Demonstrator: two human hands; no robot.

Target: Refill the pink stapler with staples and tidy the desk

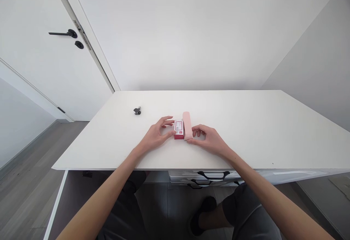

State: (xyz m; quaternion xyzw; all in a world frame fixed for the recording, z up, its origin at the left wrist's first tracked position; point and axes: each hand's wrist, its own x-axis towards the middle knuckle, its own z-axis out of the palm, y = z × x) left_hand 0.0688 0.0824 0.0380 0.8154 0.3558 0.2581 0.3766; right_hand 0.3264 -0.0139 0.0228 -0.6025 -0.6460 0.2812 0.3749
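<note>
A small red-and-white box rests on the white desk, with red layers at its near side like a stack of such boxes. Against its right side stands a long pink stapler, its rounded end pointing away from me. My left hand grips the box from the left, thumb at the near corner and fingers by the far edge. From the right, my right hand holds the near end of the stapler, its thumb at the bottom and its curled fingers along the side.
The white desk top reaches to the wall at the back. A black clip lies toward its far left. Below the front edge are drawers with black handles. At the left is a white door with a black handle.
</note>
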